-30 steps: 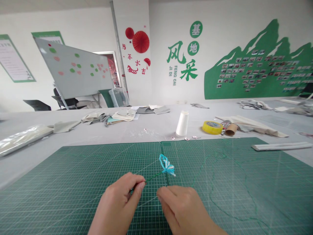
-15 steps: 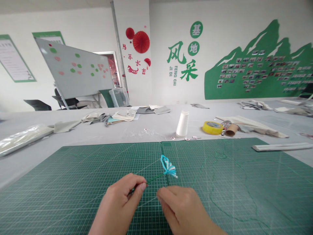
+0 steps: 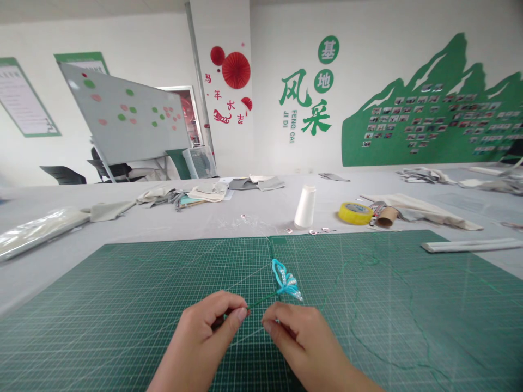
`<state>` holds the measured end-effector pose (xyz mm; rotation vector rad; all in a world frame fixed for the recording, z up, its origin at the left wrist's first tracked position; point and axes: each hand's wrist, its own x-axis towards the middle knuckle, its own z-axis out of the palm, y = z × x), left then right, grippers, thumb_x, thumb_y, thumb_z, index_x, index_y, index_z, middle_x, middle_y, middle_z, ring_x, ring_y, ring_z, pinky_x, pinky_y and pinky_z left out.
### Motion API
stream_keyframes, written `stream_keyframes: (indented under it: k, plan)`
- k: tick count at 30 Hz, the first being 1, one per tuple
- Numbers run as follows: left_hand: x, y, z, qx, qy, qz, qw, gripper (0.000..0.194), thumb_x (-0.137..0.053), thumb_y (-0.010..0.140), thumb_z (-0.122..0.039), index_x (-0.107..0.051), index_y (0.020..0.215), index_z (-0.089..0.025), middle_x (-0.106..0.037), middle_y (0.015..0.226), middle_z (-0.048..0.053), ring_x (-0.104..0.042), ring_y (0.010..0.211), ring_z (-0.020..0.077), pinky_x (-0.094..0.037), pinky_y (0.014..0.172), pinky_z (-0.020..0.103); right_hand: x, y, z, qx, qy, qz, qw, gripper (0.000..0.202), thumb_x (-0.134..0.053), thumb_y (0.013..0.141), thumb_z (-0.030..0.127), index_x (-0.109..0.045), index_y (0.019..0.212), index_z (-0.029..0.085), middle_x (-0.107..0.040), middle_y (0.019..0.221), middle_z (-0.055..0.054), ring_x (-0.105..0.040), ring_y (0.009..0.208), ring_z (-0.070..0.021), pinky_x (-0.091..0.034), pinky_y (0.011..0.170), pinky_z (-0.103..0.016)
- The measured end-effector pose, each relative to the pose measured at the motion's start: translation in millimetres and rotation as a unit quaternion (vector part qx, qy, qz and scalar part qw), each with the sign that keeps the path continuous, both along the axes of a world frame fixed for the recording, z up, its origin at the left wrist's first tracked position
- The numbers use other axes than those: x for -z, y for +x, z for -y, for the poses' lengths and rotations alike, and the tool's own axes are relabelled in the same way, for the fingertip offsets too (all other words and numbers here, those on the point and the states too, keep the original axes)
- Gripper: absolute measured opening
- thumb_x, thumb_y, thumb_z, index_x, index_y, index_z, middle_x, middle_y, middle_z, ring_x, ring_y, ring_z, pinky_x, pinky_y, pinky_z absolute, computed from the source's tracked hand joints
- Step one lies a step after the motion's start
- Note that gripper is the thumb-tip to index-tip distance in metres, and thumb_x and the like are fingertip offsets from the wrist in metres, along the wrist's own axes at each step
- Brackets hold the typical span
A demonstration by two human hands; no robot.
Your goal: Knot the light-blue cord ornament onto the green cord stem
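A blue flower with white beads on its petals leans to the right above the cutting mat. Its thin green stem is pinched between the thumb and forefinger of my left hand. Just right of the stem, my right hand is closed, thumb and fingertips pressed together. Whatever it pinches is hidden or too fine to make out. Loose green thread trails in loops over the mat, right of my right hand.
A green cutting mat covers the near table. Beyond it stand a white thread cone, yellow tape and a brown cardboard roll. Fabric pieces lie further back; a rolled cloth crosses the mat's right edge.
The flower has shifted slightly right and down, turning a little on its stem. My right hand has risen slightly, its fingers still pinched; my left keeps its hold.
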<state>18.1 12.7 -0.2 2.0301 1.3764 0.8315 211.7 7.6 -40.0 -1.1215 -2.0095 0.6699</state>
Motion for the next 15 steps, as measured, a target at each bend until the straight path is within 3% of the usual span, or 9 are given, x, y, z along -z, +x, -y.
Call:
stream_keyframes:
  k: [5,10,15]
  plan:
    - [-1.1,-1.0,-0.5,0.024,-0.014,0.017,0.999,0.021,-0.051,0.089,-0.031,-0.067,0.079,-0.023,-0.064,0.071,-0.002,-0.058,0.067,0.0148,-0.045,0.062,0.021,5.8,0.0,-5.6,-0.002,-0.118,-0.102,0.988,0.019,-0.055,0.088,0.025,-0.064,0.073,0.019,-0.040,0.054,0.006,-0.037,0.050,-0.0104,-0.028,0.048,-0.021]
    - [-4.5,1.2,2.5,0.061,-0.017,0.013,0.998,0.023,-0.052,0.089,-0.030,-0.068,0.075,-0.023,-0.062,0.069,-0.002,-0.056,0.065,0.0141,-0.043,0.062,0.021,3.8,6.3,-11.2,-0.047,-0.162,-0.202,0.965,0.015,-0.062,0.083,0.029,-0.066,0.075,0.018,-0.049,0.061,0.004,-0.043,0.057,-0.0117,-0.034,0.053,-0.022]
    - [-6.5,4.2,6.8,0.120,-0.001,-0.004,0.993,0.022,-0.052,0.089,-0.026,-0.068,0.074,-0.023,-0.060,0.066,-0.002,-0.055,0.063,0.0129,-0.041,0.061,0.021,2.5,16.2,-19.9,-0.077,-0.200,-0.222,0.951,0.025,-0.066,0.081,0.041,-0.070,0.075,0.017,-0.052,0.059,0.004,-0.042,0.055,-0.0111,-0.034,0.052,-0.023]
